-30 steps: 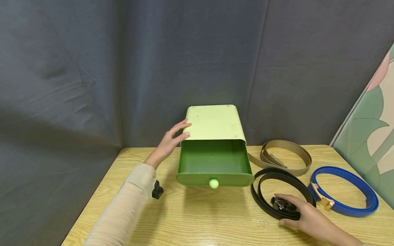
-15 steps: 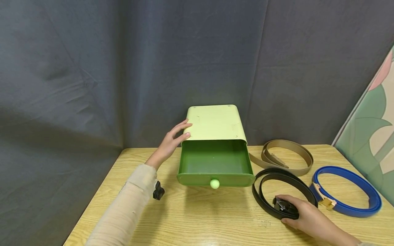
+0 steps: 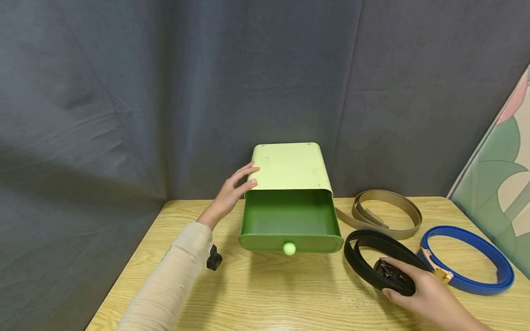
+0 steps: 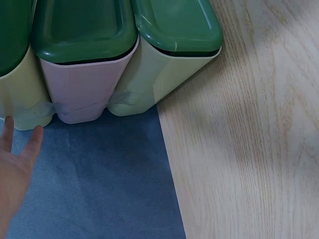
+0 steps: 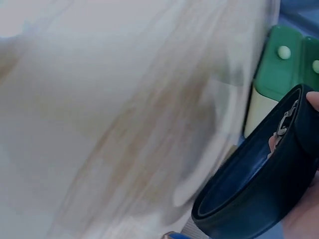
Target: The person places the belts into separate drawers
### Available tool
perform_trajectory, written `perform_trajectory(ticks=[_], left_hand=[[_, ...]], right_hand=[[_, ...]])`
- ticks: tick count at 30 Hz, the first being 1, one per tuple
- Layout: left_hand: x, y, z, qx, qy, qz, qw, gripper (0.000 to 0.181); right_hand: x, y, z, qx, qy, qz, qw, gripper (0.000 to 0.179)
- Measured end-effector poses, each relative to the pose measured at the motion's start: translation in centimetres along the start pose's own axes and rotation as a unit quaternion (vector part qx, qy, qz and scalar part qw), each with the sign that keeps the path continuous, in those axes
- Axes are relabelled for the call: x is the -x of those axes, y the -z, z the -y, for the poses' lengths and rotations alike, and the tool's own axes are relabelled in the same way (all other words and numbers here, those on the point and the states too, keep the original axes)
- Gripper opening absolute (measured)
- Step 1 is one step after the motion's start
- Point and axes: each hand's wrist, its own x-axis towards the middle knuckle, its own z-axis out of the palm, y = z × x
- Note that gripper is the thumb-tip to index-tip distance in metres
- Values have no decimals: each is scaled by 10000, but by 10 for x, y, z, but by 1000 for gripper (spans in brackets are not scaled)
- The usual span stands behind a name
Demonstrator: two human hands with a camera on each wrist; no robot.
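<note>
My left hand [image 3: 229,193] rests with spread fingers on the left side of a pale green box [image 3: 290,165]. Its green drawer [image 3: 256,242], with a light round knob [image 3: 289,248], is pulled out and holds nothing. On the right, my right hand [image 3: 426,289] grips a coiled black belt [image 3: 364,264] near its buckle [image 3: 389,271], thumb and fingers around the stacked loops. The right wrist view shows that belt [image 5: 259,199] tilted, with metal inside the coil. Fingers of the left hand [image 4: 15,169] reach a pale container [image 4: 27,112] in the left wrist view.
A tan belt [image 3: 407,209] lies coiled behind the black one. To its right is a blue belt [image 3: 488,255] with a gold buckle. A small black object [image 3: 214,258] is by the left forearm. Grey cloth [image 3: 256,82] hangs behind the wooden table [image 3: 290,299].
My right hand has lifted the black belt's near side and shifted it slightly right; the coil has tilted and drawn together. The left hand stays on the box.
</note>
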Motion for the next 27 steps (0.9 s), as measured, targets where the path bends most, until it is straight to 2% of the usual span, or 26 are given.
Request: perform_trajectory(ticks=[5, 15, 27], left_hand=[[1, 0, 1, 8, -36, -7, 10000, 45], [0, 0, 0, -34, -39, -32, 10000, 46], [1, -1, -2, -29, 7, -7, 10000, 46]], right_hand=[[5, 7, 6, -263, 110, -272, 9992, 63], [11, 24, 22, -395, 296, -924, 9945, 65], [21, 49, 40, -298, -232, -1344, 9902, 70]])
